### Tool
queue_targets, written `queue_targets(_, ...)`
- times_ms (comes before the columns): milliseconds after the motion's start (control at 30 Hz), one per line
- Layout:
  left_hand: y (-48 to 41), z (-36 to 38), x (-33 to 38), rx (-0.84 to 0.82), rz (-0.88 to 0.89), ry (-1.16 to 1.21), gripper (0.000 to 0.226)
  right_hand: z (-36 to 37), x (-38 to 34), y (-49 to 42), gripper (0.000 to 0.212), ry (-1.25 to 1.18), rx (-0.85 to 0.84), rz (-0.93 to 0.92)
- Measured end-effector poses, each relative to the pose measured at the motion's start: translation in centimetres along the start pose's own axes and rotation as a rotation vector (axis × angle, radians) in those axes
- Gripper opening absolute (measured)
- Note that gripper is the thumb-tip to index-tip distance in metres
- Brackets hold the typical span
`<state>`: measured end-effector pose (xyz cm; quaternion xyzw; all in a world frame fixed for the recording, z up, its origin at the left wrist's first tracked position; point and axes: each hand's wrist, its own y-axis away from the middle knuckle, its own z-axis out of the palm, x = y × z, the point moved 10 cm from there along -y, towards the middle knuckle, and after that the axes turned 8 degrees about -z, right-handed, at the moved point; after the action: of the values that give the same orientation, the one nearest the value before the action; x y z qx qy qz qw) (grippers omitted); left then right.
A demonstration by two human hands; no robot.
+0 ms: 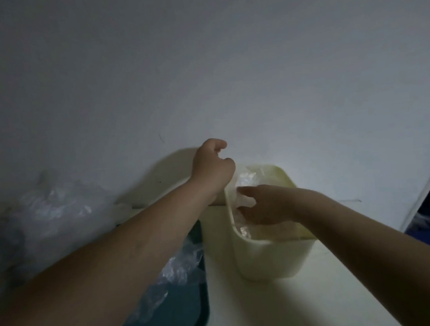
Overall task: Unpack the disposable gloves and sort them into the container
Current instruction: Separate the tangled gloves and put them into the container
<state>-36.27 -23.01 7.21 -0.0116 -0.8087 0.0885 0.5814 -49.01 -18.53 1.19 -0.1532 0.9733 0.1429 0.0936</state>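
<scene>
The left forearm (110, 261) lies nearest, crossing from the lower left corner up toward the middle. Behind it, at the table's left end, a crumpled clear bag (51, 209) leans against the wall (204, 64). Under the forearm sits a dark tray (195, 309) with loose plastic film (174, 270) in it, at the table's left front.

The left hand (213, 168) is raised at the table's (301, 307) back edge, just beside the far left rim of the container (262, 259), back toward the camera and fingers curled. Whether they pinch any film cannot be told.

The pale yellow container stands upright near the back edge, right of the tray. The right hand (265, 205) reaches in over its rim from the right, wrist bent down, thumb and fingers closed round a crumple of clear gloves (245, 180) inside it.
</scene>
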Motion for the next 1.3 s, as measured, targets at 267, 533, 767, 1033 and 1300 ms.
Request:
queue_targets(267,5.1,-5.8,-1.3,-0.099,0.050,-0.057,0.021,2.7,-0.5,-1.8,0.054,0.235,-0.156,0.035)
queue_targets(533,9.6,-14.9,-10.0,0.009,0.078,-0.416,0.021,-6.1,-9.7,3.2,0.025,0.118,0.452,-0.133)
queue_targets(767,11.6,-18.3,-16.3,0.052,-0.003,-0.651,0.038,4.7,-17.5,-0.5,0.037,-0.478,0.329,-0.349)
queue_targets(1033,8.9,-19.9,-17.8,0.052,-0.065,-0.453,0.014,8.6,-16.3,-6.0,0.030,-0.397,0.230,-0.213)
queue_targets(1300,8.0,-20.8,-11.9,0.003,0.253,-0.467,0.021,2.4,-17.1,-4.3,0.033,-0.359,0.601,-0.262)
